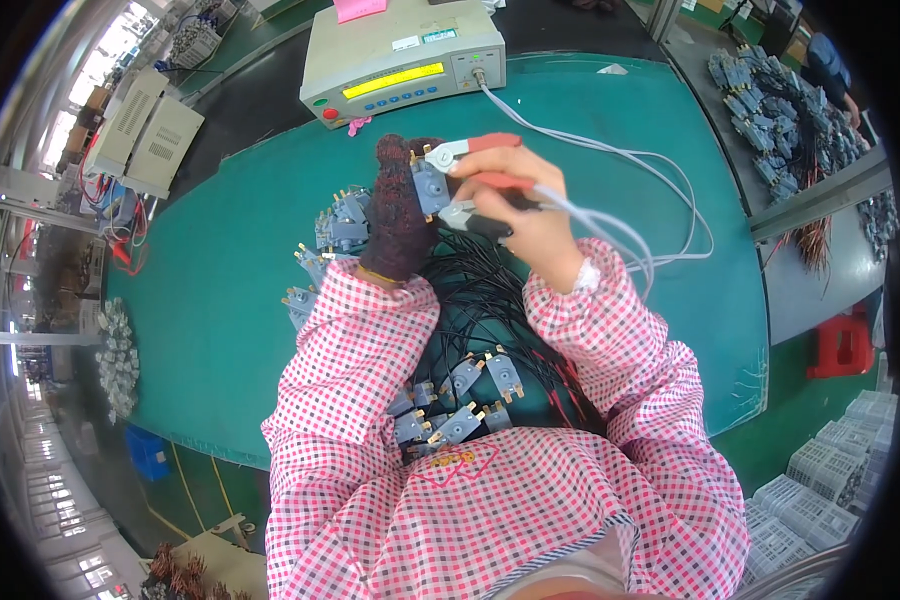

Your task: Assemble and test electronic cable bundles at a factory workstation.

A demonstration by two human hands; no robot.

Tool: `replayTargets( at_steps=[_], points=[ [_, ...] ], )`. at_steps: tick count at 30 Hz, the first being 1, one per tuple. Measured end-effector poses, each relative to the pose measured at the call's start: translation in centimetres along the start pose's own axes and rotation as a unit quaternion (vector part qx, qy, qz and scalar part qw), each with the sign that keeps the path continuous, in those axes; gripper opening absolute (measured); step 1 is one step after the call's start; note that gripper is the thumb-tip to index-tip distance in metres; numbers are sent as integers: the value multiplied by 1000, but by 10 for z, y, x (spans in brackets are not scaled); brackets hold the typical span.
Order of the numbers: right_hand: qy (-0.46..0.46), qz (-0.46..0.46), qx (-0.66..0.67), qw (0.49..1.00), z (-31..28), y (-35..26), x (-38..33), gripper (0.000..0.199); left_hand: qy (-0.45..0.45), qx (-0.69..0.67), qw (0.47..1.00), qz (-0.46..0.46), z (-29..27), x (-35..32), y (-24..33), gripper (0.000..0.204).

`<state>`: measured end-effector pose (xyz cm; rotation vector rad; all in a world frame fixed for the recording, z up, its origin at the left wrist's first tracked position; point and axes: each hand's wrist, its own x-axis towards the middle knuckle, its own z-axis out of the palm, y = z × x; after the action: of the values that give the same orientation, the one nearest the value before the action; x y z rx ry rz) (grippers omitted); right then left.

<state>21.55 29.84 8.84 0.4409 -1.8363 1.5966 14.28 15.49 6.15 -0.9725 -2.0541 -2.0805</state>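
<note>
In front of the tester, my left hand, in a dark knitted glove, grips a grey plug with brass pins. My bare right hand is closed round a red-handled test clip, whose metal jaw meets the plug's upper end. A second jaw touches or nearly touches the lower end; the fingers hide how its handle is held. Grey leads trail from the right hand. Black cords spread beneath both wrists. More grey plugs lie left of the gloved hand, others close to my body.
A beige bench tester with a lit yellow display stands at the back of the green mat, its grey cable looping right. Small pale parts are heaped at the left edge. Corded plugs cover a bench at far right, above a red stool.
</note>
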Motion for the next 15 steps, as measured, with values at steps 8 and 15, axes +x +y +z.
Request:
replayTargets(
  at_steps=[8,15],
  points=[
    [-107,217,-106,964,-129,6,9,16,-467,360,746,-309,-71,44,104,29],
    [-241,259,-336,873,-121,25,-11,7,-534,446,718,-4,44,48,39,45]
  ],
)
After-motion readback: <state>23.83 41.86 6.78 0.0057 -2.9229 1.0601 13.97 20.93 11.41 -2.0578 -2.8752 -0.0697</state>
